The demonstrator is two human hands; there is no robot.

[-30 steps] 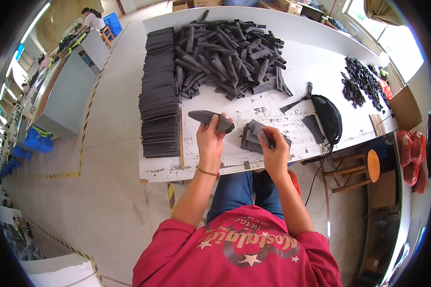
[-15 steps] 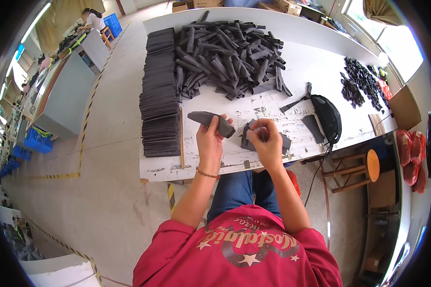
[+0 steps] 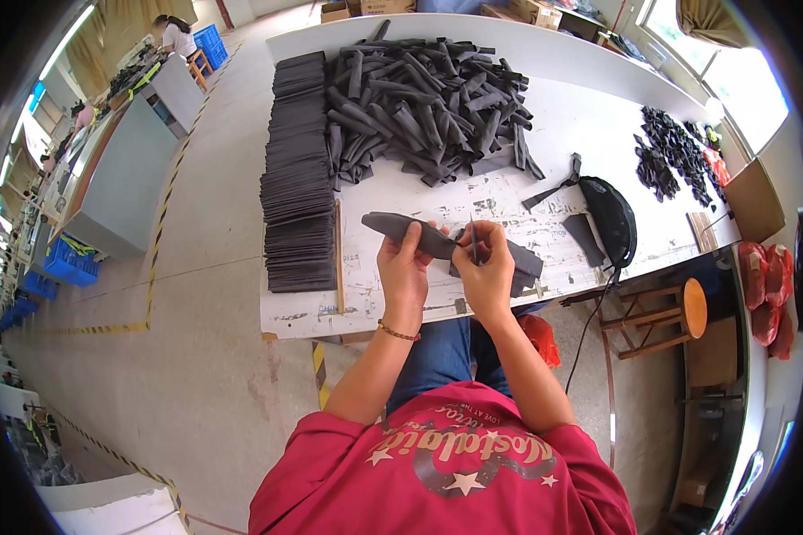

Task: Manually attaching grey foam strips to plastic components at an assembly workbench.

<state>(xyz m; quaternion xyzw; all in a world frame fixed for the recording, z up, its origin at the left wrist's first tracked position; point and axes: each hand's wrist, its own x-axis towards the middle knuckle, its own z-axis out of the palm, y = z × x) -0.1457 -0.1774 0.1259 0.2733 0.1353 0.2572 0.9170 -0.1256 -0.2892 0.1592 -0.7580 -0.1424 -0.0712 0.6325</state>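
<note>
My left hand is closed round a dark grey folded fabric piece, thumb on top, its rounded end pointing left. My right hand meets the piece's right end with fingers pinched. A thin stick-like thing stands up between those fingers; its kind is too small to tell. Several flat dark grey fabric pieces lie on the white table under and beside my right hand.
Left on the table runs a long stack of flat dark pieces, with a wooden strip alongside. Behind lies a heap of rolled dark pieces. To the right are a black pouch, small black pieces and a wooden stool.
My left hand has moved slightly right with the fabric piece. My right hand has come left and down from the pieces on the table to the end of the held piece.
</note>
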